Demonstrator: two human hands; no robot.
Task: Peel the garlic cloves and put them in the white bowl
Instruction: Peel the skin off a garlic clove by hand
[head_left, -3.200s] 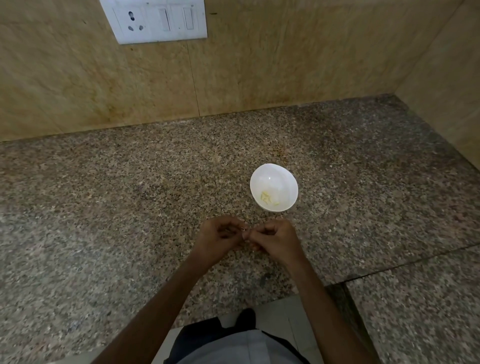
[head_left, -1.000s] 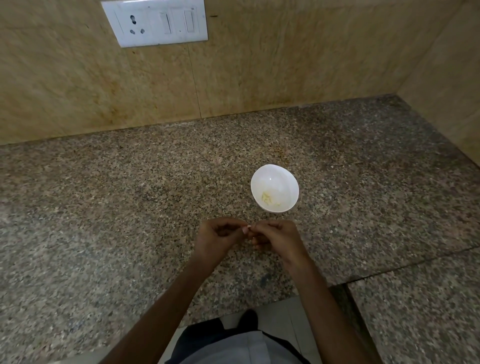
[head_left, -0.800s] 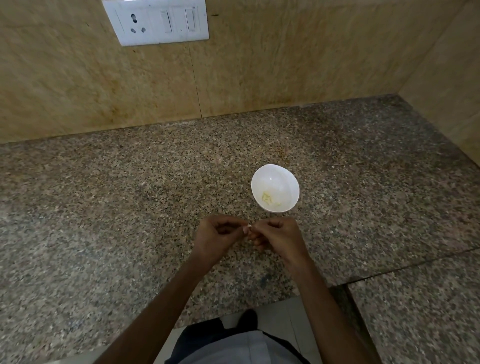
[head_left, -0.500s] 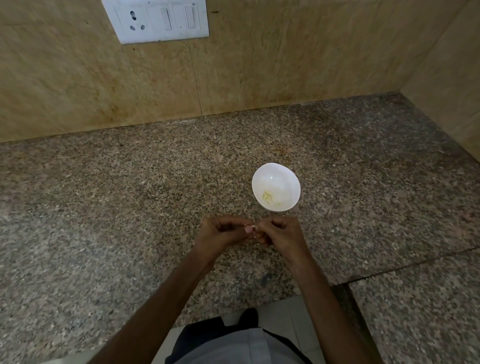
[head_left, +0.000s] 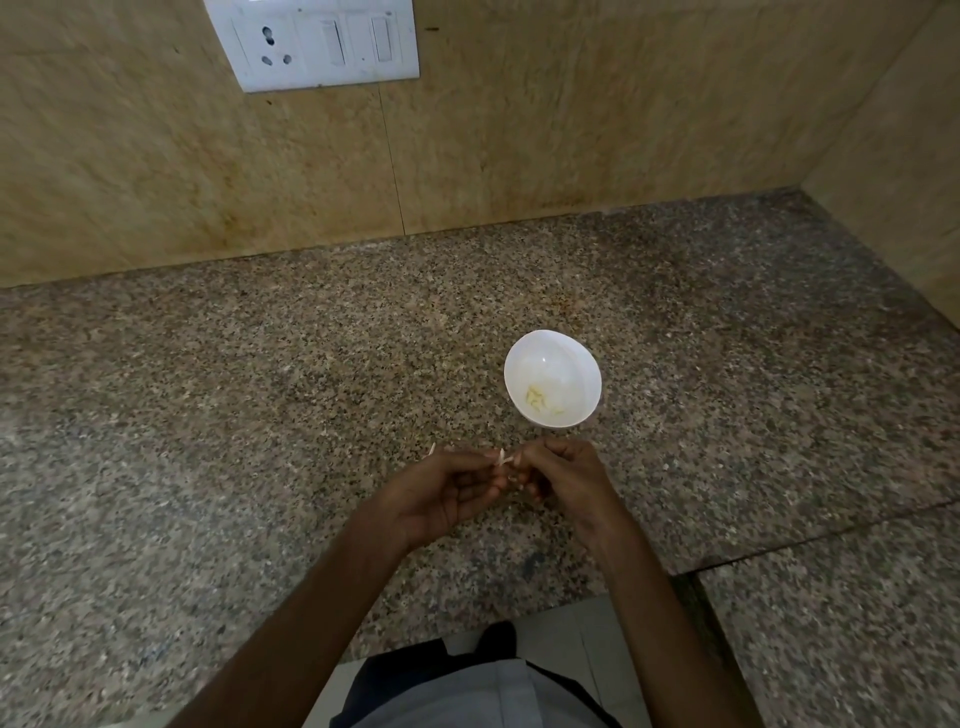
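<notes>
The left grip (head_left: 441, 493) and the right grip (head_left: 566, 483) were both curled, pinching a small garlic clove (head_left: 504, 459) where they met, above the counter (head_left: 260, 389). The white bowl (head_left: 551, 352) stood just beyond them.

My desk (head_left: 260, 415) is speckled granite in brown, grey and black. The white bowl (head_left: 563, 358) holds pale yellow bits (head_left: 537, 400). The wall (head_left: 571, 130) is mottled beige-tan, its switch plate (head_left: 322, 47) white. A whitish sliver, perhaps garlic skin (head_left: 503, 457). My clothing (head_left: 467, 696) is grey.
</notes>
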